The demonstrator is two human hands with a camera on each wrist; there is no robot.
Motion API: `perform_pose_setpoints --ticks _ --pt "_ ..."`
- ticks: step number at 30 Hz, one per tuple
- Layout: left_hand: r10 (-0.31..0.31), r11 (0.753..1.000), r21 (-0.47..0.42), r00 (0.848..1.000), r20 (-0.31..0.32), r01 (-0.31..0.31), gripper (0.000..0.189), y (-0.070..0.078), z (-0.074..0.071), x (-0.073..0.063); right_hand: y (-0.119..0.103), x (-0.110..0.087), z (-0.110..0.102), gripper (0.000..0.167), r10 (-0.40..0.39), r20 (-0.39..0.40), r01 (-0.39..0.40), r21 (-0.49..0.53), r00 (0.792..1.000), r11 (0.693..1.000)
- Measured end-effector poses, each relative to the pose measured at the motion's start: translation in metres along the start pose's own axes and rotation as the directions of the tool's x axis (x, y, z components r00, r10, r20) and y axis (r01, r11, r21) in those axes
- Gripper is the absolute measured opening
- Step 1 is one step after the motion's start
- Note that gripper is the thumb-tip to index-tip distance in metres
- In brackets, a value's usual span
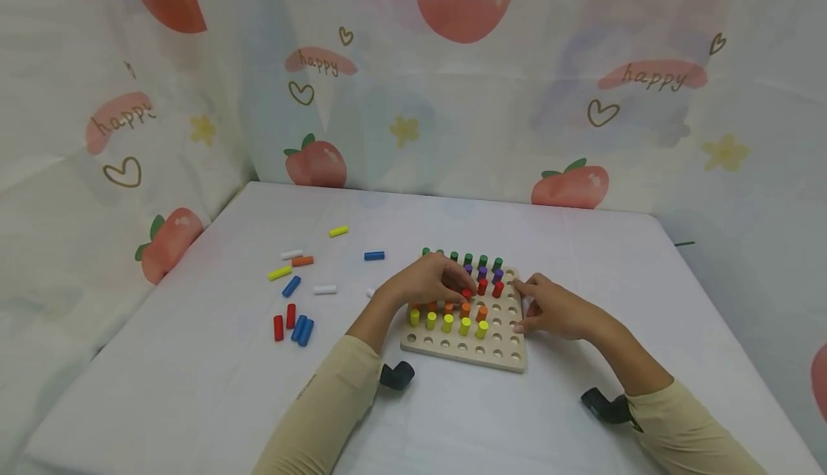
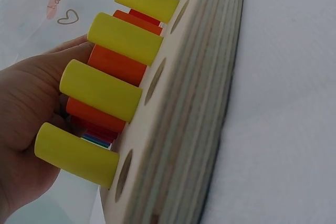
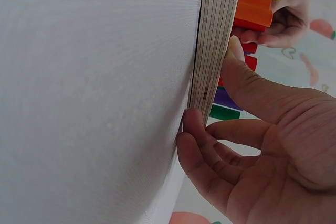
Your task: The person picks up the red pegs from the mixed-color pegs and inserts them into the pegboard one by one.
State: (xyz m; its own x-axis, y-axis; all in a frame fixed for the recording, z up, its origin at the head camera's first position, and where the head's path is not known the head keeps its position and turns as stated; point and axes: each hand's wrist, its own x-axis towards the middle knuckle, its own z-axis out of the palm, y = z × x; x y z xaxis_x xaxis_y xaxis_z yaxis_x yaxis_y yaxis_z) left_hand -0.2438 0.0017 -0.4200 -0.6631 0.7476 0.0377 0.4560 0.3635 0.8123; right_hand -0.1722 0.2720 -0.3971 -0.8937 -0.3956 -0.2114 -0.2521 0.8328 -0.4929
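Observation:
A wooden pegboard (image 1: 465, 354) lies on the table with rows of upright pegs: green, purple, red, orange and yellow. My left hand (image 1: 426, 280) reaches over the board and pinches a red peg (image 1: 466, 293) in the red row, left of two other red pegs. In the left wrist view the left hand (image 2: 26, 108) is partly hidden behind yellow pegs (image 2: 100, 90) and orange ones. At the board's right edge, my right hand (image 1: 555, 308) grips it, its thumb (image 3: 239, 59) on the top and fingertips (image 3: 193, 121) low against the side.
Loose pegs lie left of the board: blue pegs (image 1: 302, 330), red pegs (image 1: 278, 328), white pegs (image 1: 325, 289), yellow pegs (image 1: 281, 273) and an orange peg (image 1: 302, 261). Holes show along the board's right side and front row. A printed curtain (image 1: 465, 116) hangs behind the table.

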Motion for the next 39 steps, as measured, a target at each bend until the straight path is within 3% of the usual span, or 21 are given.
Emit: perform_pose_setpoints --ticks 9,15,22,27,39 --pt "-0.041 0.999 0.005 0.999 -0.009 0.041 0.019 0.000 0.003 0.001 0.003 0.001 -0.001 0.091 0.000 0.005 0.000 -0.003 1.000 1.000" --pt "-0.028 0.999 0.028 1.000 -0.013 0.028 0.020 0.002 0.001 -0.003 -0.001 0.003 -0.002 0.090 -0.010 0.002 0.010 -0.014 1.000 1.000" --pt "-0.083 0.996 0.021 0.996 -0.017 0.083 0.020 0.003 -0.009 -0.015 -0.008 0.012 0.003 0.087 -0.023 0.018 0.023 -0.002 1.000 1.000" --pt "-0.064 0.998 0.023 0.998 0.000 0.064 0.021 0.004 -0.015 -0.021 -0.006 0.012 0.005 0.089 -0.006 0.013 0.006 -0.012 1.000 1.000" --pt "-0.087 0.990 0.111 0.996 -0.030 0.090 0.021 -0.014 -0.035 -0.045 0.002 0.001 0.002 0.090 0.030 0.002 -0.030 0.007 1.000 1.000"
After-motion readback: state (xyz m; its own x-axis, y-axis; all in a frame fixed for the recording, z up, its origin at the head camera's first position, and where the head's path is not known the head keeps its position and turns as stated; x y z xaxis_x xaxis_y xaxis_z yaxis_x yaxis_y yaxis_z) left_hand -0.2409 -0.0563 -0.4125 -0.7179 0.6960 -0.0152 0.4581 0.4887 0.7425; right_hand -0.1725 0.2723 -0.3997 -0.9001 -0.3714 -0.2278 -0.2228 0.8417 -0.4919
